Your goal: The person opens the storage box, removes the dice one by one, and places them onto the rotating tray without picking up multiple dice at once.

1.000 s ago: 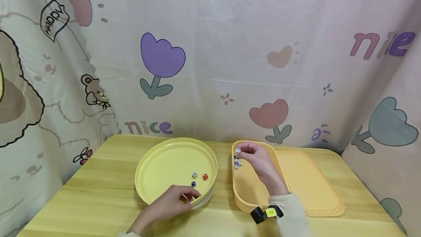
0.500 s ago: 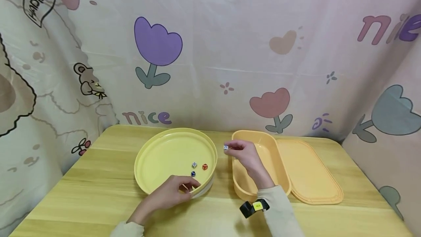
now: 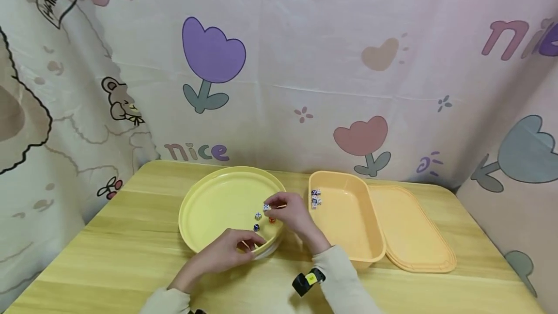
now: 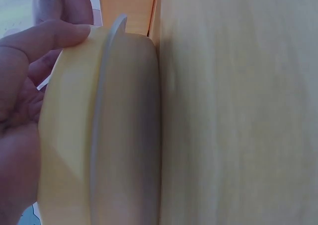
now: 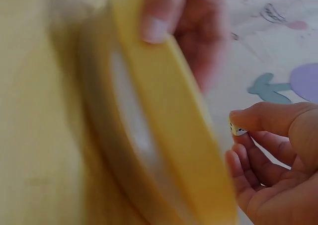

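Note:
My right hand (image 3: 293, 213) pinches a white die (image 5: 237, 129) between thumb and fingertips, above the right side of a round yellow tray-topped container (image 3: 215, 207). Below and around that hand lie a white die (image 3: 258, 216), a dark blue die (image 3: 256, 227) and a red die (image 3: 272, 219), the red one partly hidden by the hand. At the near edge, my left hand (image 3: 224, 252) grips the container's rim. In the left wrist view its thumb (image 4: 69, 34) presses on the outside of the yellow rim, fingers behind it.
Right of the round container stands an orange rectangular box (image 3: 344, 227), with several white and blue dice (image 3: 315, 200) by its left wall. Its flat orange lid (image 3: 416, 231) lies beside it on the wooden table (image 3: 113, 236). A printed curtain (image 3: 283, 62) hangs behind.
The right hand has carried the white die out of the orange box and leftward to over the round container. The left hand stays on the rim. The head view has tilted slightly.

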The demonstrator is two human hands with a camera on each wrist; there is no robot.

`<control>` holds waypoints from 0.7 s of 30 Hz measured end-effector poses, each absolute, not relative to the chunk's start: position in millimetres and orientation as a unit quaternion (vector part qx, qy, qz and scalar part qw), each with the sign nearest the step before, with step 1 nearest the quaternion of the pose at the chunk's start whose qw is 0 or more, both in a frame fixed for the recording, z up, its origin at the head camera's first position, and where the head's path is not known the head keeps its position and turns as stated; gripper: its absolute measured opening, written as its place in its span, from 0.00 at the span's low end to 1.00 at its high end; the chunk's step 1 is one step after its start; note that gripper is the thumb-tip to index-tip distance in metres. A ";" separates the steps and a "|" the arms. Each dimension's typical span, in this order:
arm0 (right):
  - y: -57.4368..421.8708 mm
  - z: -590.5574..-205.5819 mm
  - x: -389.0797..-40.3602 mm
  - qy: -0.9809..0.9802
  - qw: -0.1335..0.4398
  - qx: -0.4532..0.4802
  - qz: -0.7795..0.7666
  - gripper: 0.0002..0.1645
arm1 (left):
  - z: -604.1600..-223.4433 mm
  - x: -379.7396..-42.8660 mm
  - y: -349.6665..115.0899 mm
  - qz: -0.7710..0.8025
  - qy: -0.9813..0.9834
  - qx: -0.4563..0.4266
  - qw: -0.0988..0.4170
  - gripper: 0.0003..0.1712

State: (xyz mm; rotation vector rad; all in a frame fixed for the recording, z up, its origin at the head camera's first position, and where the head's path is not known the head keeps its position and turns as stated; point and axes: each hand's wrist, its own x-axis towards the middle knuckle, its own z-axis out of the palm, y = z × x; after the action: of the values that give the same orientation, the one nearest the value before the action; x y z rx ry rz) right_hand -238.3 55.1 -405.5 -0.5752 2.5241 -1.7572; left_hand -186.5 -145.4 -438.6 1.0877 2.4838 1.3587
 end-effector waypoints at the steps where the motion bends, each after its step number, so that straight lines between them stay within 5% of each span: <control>1: 52.7 -409.4 -238.9 0.810 0.009 -0.191 -0.554 0.09 | -438.3 -186.8 -144.7 0.448 0.816 0.362 0.054 0.15; 21: 48.1 -415.1 -239.2 0.811 0.016 -0.179 -0.557 0.09 | -437.2 -186.3 -145.7 0.443 0.821 0.357 0.055 0.16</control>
State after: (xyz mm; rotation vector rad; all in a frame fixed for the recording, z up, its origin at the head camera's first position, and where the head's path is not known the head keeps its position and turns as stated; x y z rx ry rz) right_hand -239.2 48.1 -415.1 -0.5552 2.5227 -1.7316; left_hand -186.3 -145.7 -437.2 1.0833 2.4926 1.3437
